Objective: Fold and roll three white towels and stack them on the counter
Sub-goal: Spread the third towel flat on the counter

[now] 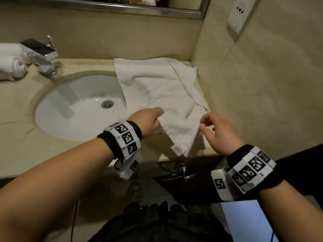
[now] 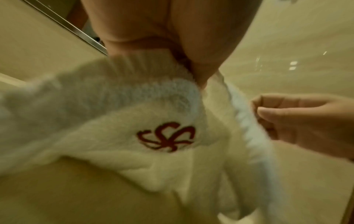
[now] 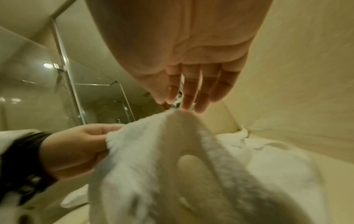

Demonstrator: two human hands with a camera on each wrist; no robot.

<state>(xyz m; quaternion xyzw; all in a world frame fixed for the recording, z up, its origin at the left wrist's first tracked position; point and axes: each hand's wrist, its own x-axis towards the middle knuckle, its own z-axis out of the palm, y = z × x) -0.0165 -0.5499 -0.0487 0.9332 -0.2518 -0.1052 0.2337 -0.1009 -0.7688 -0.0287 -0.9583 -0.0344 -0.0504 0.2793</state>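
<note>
Towel (image 1: 157,88): white, spread unrolled on the worktop (image 1: 15,102) right of the sink (image 1: 57,109), its far part lying flat against the corner by the wall, its near edge lifted by the hands and hanging past the worktop's front edge.
Towel marks: red embroidered emblem (image 2: 166,136) on the lifted underside, seen from the left wrist; small label (image 1: 178,150) at the near hanging corner.
Left hand (image 1: 148,122): grip closed on the near left edge of the towel, fingers and thumb curled round the bunched cloth.
Right hand (image 1: 216,131): at the near right edge of the towel; fingers (image 3: 188,92) loosely extended, tips at the cloth's raised fold; whether the thumb and forefinger pinch it, I cannot tell.
Rolls (image 1: 10,63): two white rolled towels, stacked at the far left of the worktop, just beside the tap (image 1: 42,56).
Sink: white oval basin set into the worktop, metal drain (image 1: 107,103) at centre.
Wall fittings: mirror frame (image 1: 122,9) above the worktop; white socket (image 1: 237,13) on the right wall.
</note>
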